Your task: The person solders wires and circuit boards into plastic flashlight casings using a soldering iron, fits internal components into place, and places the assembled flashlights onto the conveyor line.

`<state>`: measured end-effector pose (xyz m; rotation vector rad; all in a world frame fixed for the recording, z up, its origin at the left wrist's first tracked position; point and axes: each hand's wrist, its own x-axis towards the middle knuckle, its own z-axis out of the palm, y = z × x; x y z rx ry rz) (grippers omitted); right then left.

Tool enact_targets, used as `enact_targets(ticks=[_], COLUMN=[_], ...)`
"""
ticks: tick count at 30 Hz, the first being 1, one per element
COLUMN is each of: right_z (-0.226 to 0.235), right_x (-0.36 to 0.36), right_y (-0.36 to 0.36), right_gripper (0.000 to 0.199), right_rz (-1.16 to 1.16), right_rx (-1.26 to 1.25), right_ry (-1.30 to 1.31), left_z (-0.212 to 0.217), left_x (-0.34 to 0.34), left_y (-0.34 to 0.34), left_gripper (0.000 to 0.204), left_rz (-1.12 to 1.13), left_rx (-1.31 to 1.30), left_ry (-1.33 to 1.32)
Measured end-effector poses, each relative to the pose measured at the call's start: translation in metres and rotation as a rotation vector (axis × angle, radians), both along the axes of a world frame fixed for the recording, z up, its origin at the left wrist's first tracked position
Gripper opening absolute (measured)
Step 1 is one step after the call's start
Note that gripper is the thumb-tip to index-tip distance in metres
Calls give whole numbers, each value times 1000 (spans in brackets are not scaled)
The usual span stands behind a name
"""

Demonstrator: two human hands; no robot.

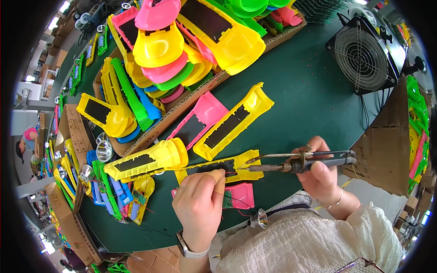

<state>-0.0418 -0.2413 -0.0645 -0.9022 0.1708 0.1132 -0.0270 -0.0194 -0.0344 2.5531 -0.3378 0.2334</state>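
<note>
My right hand [321, 177] is closed around a soldering iron [282, 167] with a thin metal tube along its top. The iron points left, its tip over a yellow plastic housing half [253, 159] with a dark strip inside. My left hand [200, 195] pinches a thin red wire [231, 173] at that housing, close to the iron's tip; the fingers partly hide the wire. Just below lies a pink housing half [243, 194] with a green circuit board [227, 199] and loose wires. A shiny reflector cup [261, 218] sits near the table's front edge.
A cardboard box [186, 102] piled with coloured housings stands at the back. Yellow [234, 120] and pink [207, 111] halves lie before it. Wired assemblies [111, 186] crowd the left. A black fan [364, 57] stands back right, near another cardboard box [382, 148].
</note>
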Motion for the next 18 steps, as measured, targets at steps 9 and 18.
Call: enact_targets(ticks=[9, 18], right_z=[7, 9], right_x=[21, 25], right_y=[-26, -21], right_gripper=[31, 23], right_rz=[208, 309], right_rx=[-289, -446], right_ry=[-27, -50], left_z=[11, 9], left_x=[11, 11], left_y=[1, 4], left_gripper=[10, 11], left_rz=[-19, -41], left_rx=[53, 60], left_ry=[158, 138])
